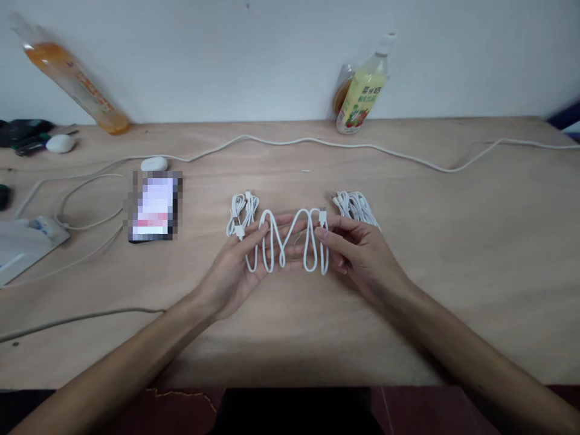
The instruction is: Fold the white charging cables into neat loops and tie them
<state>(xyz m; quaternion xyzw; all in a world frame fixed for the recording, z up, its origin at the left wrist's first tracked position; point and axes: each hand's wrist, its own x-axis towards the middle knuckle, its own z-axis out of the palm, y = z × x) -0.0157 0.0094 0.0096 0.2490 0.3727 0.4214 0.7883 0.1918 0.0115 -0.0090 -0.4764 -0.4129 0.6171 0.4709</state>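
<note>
Centre frame: our left hand (235, 266) and right hand (357, 254) each pinch the thin white zigzag-folded cable (267, 212), spread apart so the loops stay even.

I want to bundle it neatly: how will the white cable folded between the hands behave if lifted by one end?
Probably floppy: the white cable bends into tight zigzag loops between the left hand and right hand. Likely light, since a loose pinch holds it up. Untied, the loops would probably fall open.
</note>
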